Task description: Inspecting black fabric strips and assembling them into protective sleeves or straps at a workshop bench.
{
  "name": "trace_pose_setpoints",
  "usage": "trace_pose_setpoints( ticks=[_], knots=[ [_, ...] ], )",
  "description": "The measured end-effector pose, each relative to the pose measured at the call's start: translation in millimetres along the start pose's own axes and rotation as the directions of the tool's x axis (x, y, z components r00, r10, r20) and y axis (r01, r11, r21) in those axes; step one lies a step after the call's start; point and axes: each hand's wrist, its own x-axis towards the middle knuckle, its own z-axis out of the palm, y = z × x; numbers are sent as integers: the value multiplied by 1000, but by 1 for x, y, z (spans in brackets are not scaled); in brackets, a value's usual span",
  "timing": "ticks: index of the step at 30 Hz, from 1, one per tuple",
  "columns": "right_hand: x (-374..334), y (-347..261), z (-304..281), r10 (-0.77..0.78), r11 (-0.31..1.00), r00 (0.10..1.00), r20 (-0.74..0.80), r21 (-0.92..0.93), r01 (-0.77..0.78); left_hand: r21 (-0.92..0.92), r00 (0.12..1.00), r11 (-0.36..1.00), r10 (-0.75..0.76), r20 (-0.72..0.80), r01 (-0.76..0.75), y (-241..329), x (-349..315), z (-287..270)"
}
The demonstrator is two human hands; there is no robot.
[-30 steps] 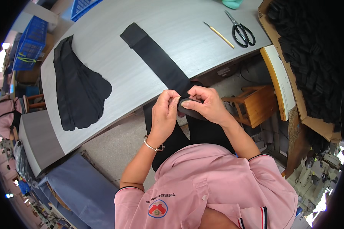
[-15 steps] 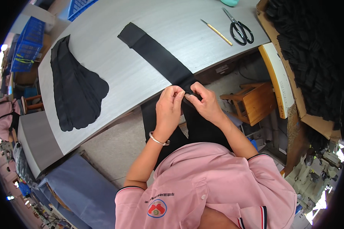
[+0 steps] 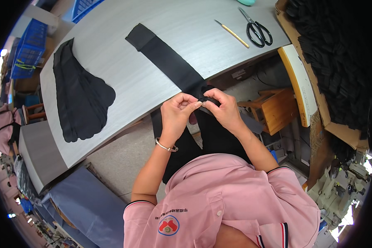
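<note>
Left hand (image 3: pixel 175 114) has shifted slightly leftward — it and the right hand (image 3: pixel 226 112) pinch one black strip (image 3: pixel 169 60).

- Across the chest of the pink shirt (image 3: pixel 244 194) runs a short line of dark printed characters (image 3: pixel 172 213), which appears upside down from the head view.
- Next to that line, on the same shirt, sits a round emblem (image 3: pixel 168 225) with a blue ring, red shapes inside and a small letter-like mark at its middle.
- The white panel (image 3: pixel 296 74) with a yellow edge carries faint rows of small marks, too fine to read.
- Under the table (image 3: pixel 124 87), a pale label (image 3: pixel 238 74) shows, its print too small to make out.
</note>
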Motion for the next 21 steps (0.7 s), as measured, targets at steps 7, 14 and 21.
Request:
trace_pose_setpoints(
  ticks=[7, 14, 21],
  knots=[
    [14, 18, 13, 120, 988, 973, -196, 122, -97, 372, 874, 825, 482, -68, -426, -21, -15, 47],
    [14, 18, -5, 112, 966, 993, -47, 237, -98, -295, 980, 954, 0, -199, -60, -36, -24, 38],
    [-3, 23, -6, 147, 923, 989, -17, 363, -131, -778, 916, 521, -365, 168, 351, -44, -13, 38]
  ],
)
